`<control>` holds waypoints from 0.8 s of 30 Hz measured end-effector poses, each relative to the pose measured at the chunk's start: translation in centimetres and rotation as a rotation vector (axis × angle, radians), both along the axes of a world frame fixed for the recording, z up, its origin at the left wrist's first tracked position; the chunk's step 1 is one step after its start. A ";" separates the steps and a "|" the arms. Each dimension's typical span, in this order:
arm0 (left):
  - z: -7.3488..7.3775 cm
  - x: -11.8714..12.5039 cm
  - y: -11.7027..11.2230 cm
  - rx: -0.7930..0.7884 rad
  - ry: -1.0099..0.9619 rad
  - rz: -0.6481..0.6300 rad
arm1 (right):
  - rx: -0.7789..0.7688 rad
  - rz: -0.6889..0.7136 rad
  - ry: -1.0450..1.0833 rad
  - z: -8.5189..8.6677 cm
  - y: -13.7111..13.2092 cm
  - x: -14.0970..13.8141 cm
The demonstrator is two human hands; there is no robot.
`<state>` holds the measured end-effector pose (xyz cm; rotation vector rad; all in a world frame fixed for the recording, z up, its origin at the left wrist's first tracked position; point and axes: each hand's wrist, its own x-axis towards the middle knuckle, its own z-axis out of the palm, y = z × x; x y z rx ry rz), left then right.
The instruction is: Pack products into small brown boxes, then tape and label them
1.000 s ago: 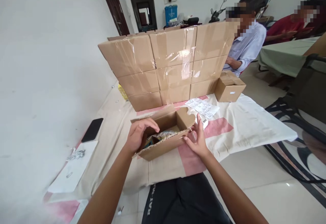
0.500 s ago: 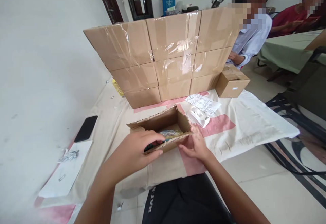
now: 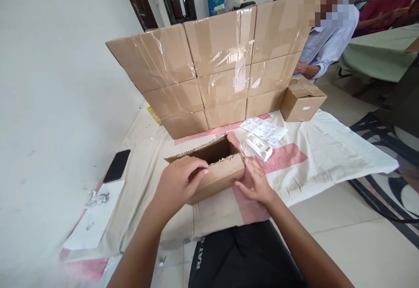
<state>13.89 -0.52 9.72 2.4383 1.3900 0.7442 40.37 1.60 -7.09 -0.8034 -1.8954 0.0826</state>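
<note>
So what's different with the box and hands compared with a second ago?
The left hand has gone from arching over the left end of the box to pinching its near edge. That edge has come up, hiding the contents. The right hand, fingers raised before, now lies against the right end. The phone and stack look unmoved.

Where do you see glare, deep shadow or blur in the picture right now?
Head view: bright glare streaks the stacked boxes; head view: the open box is in deep shadow inside; head view: the tablecloth looks hazy at its lower-left corner.
</note>
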 end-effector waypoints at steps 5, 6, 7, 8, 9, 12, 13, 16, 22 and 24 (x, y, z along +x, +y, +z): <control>-0.5 -0.2 -0.2 0.226 -0.023 -0.140 | -0.090 0.100 0.172 1.0 0.0 0.1; -0.5 -0.2 -0.5 0.261 -0.014 -0.162 | -0.105 0.111 0.197 1.4 0.0 0.1; -0.4 -0.1 -0.8 0.294 0.005 -0.178 | -0.116 0.118 0.214 1.7 0.0 0.1; -0.3 0.1 -1.2 0.334 0.034 -0.192 | -0.125 0.123 0.225 2.1 -0.1 0.2; -0.2 0.2 -1.6 0.386 0.068 -0.202 | -0.131 0.127 0.232 2.5 -0.1 0.2; 0.0 0.8 -2.6 0.531 0.146 -0.218 | -0.154 0.132 0.248 3.6 -0.2 0.1; 0.0 0.9 -2.9 0.550 0.152 -0.218 | -0.167 0.135 0.258 4.0 -0.2 0.0; -0.1 0.9 -3.2 0.545 0.134 -0.208 | -0.191 0.185 0.319 5.0 0.0 -0.5; -1.2 0.4 -3.9 0.703 0.233 -0.209 | -0.162 0.254 0.400 5.8 0.1 -1.7; -1.4 0.3 -4.3 0.725 0.281 -0.220 | -0.166 0.217 0.381 5.6 -0.2 -1.9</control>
